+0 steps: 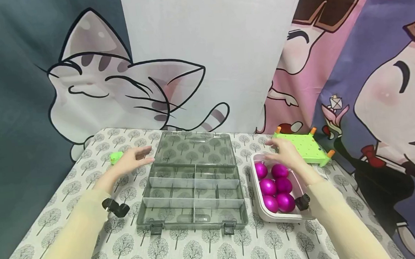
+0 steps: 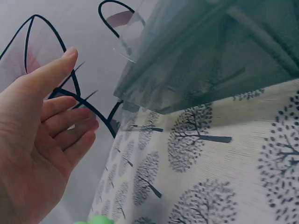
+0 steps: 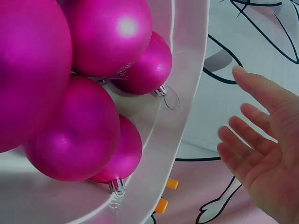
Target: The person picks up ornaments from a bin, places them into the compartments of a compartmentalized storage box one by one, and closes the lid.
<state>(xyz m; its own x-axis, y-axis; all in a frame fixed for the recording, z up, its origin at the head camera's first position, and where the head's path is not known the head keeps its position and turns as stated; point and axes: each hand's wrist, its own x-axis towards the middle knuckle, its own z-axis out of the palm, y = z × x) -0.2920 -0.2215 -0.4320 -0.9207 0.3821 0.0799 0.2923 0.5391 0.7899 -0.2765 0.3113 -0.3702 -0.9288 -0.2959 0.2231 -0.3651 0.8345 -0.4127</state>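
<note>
Cloth-covered desk (image 1: 191,237), cartoon backdrop (image 1: 92,81); white tub (image 1: 282,217) lies lengthwise away from you; left grip (image 1: 129,160), right grip (image 1: 285,153) released.

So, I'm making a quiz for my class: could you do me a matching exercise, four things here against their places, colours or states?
Things:
1. balls
2. case
3. left hand
4. stand

Descriptions:
A. green and orange
B. left of the case
C. inside the white tub
D. lid laid back

Pairs: 1-C, 2-D, 3-B, 4-A
</note>
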